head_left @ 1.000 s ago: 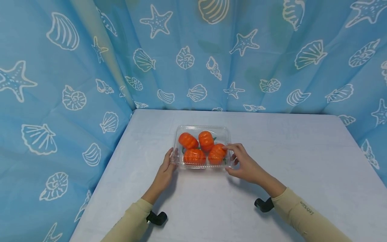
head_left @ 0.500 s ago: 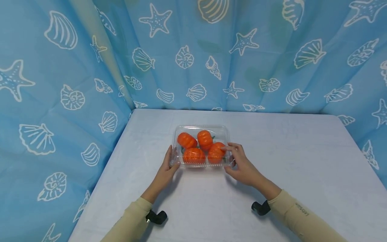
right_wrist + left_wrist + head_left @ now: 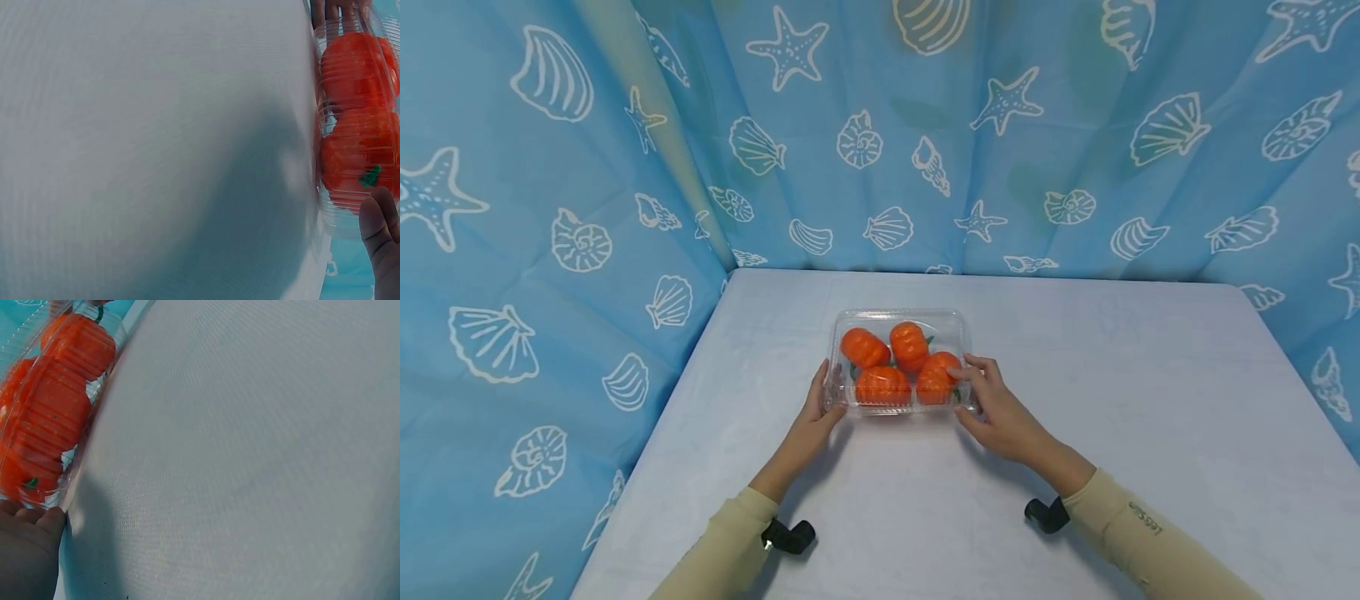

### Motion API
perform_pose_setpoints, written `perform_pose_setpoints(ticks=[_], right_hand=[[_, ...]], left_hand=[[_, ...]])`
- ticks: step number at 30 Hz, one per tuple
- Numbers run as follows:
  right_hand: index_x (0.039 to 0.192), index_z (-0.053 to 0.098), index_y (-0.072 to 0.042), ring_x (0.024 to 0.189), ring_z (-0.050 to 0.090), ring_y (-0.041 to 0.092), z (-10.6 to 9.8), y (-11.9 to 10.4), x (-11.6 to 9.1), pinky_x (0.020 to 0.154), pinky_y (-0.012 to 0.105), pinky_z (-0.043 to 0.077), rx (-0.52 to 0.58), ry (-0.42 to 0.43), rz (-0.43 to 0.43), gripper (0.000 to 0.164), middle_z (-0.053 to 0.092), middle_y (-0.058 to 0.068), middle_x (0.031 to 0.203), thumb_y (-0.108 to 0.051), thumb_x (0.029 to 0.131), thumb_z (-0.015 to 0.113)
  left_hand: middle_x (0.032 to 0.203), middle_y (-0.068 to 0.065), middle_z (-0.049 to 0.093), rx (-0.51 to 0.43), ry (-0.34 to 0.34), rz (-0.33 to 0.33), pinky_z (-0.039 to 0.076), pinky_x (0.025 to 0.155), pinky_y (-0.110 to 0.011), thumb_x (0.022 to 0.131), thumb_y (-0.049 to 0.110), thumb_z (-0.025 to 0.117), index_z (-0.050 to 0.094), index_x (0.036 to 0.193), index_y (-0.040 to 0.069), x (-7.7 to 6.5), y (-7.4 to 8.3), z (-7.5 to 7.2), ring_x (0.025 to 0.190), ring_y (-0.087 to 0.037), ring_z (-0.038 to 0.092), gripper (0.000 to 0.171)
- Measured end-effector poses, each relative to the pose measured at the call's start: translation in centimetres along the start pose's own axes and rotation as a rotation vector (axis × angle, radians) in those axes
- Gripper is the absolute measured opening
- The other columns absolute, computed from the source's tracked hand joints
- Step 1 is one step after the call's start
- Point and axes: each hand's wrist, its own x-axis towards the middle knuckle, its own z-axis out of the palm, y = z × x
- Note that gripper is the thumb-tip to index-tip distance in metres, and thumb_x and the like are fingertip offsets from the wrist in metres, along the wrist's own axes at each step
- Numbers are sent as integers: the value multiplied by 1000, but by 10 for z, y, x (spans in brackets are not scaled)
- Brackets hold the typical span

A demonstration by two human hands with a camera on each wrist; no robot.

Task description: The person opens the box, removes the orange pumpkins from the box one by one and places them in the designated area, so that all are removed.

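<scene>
A clear plastic clamshell box [image 3: 951, 327] with its lid down lies at the middle of the table, toward the back. Several small orange pumpkins [image 3: 883, 387] with green stems show through it. My left hand [image 3: 807, 423] holds the box's left end, thumb at the front corner and fingers along the side. At the other end, my right hand [image 3: 1003, 421] grips the right side, its thumb low at the front corner and its index finger over the lid's edge. In the left wrist view, fingertips [image 3: 47, 519] meet the end of the box.
A white cloth covers the table [image 3: 910, 500]. Behind it and along the left hangs a blue curtain [image 3: 865, 83] printed with shells and starfish. Black wrist cameras [image 3: 790, 537] sit at both cuffs.
My left thumb has come forward onto the box's front corner. My right fingers have closed in more on the right edge. The box has shifted only slightly.
</scene>
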Motion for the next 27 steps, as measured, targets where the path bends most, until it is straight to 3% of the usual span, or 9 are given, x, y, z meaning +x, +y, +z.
perform_pose_setpoints(ticks=[5, 12, 19, 27], right_hand=[[146, 44, -11, 121, 59, 39, 0, 1, 1, 99, 52, 53, -12, -5, -23, 53, 26, 20, 156, -9, 97, 62], [145, 42, -6, 131, 52, 41, -1, 2, 4, 107, 54, 44, -28, -12, -21, 50, 27, 19, 155, -8, 97, 56], [142, 47, -5, 106, 61, 27, -7, 3, 6, 98, 47, 54, -75, -9, -24, 50, 33, 19, 151, -2, 92, 51], [144, 49, -13, 86, 53, 12, -16, 6, 4, 77, 28, 56, -64, -51, -29, 50, 31, 15, 156, -6, 96, 58]], left_hand=[[170, -16, 1, -3, -5, -9, 6, 123, -60, 106, 17, 52, 2, 165, 15, 0, -1, -1, 155, -37, 1, 76], [170, -17, 1, -19, -15, 4, 5, 124, -58, 105, 14, 51, 2, 165, 13, 2, -3, -1, 156, -36, 0, 77], [170, -16, 2, -5, -18, 18, 5, 123, -59, 105, 11, 50, 2, 164, 10, 2, -4, -1, 156, -36, 0, 76], [170, -19, 3, 23, -4, 21, 7, 123, -59, 104, 10, 50, 2, 164, 8, 1, -3, -1, 155, -38, 2, 77]])
